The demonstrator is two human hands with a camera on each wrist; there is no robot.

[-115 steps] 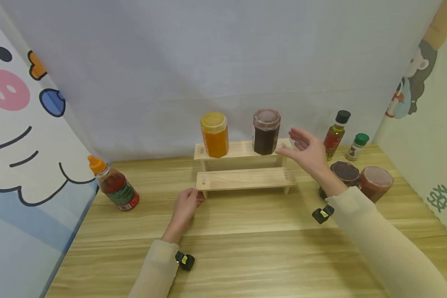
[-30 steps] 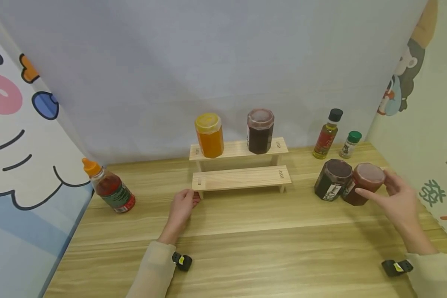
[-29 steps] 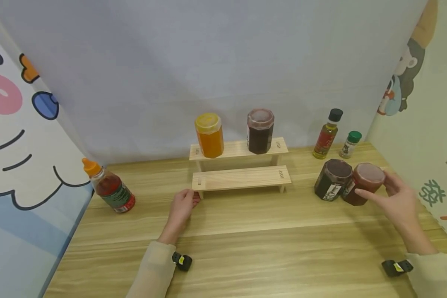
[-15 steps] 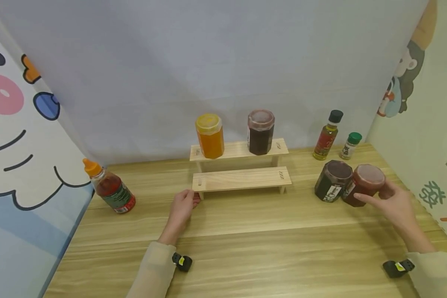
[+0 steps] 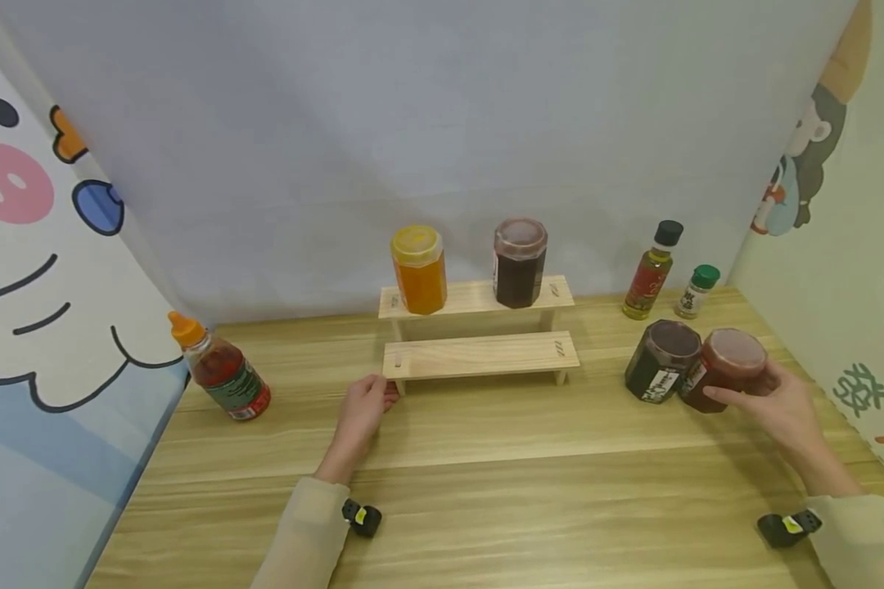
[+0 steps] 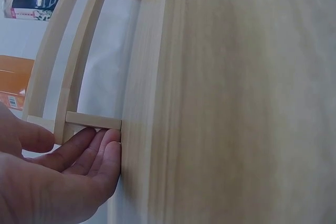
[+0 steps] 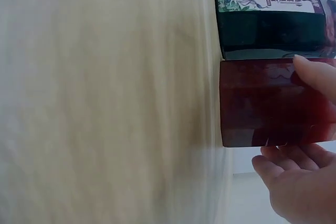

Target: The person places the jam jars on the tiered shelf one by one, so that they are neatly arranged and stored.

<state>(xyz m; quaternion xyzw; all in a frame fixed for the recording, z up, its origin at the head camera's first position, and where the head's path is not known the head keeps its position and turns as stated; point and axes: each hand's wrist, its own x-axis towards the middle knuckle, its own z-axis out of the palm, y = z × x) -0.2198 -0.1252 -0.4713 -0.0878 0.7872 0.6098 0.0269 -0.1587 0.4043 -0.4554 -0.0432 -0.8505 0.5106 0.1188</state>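
Note:
My right hand (image 5: 784,413) is around a dark red jam jar (image 5: 732,352) at the right of the table, thumb on its near side and fingers on its right. In the right wrist view the red jar (image 7: 268,106) touches a darker jam jar (image 7: 273,30) with a fruit label. My left hand (image 5: 363,409) holds the left end of a two-step wooden rack (image 5: 479,357). In the left wrist view the thumb is at the board's edge and the curled fingers touch the rack's leg (image 6: 94,120). On the upper step stand a yellow-lidded orange jar (image 5: 421,278) and a dark jar (image 5: 519,270).
A sauce bottle (image 5: 228,376) with an orange nozzle stands at the left of the wooden table (image 5: 486,507). Behind the jam jars are an oil bottle (image 5: 648,278) and a green-capped shaker (image 5: 697,292). A pale wall (image 5: 412,123) closes off the back.
My right hand has gone from beside the dark jar on the upper step to the red jar at the right. Its thumb then slid slightly lower. The left hand has stayed at the rack.

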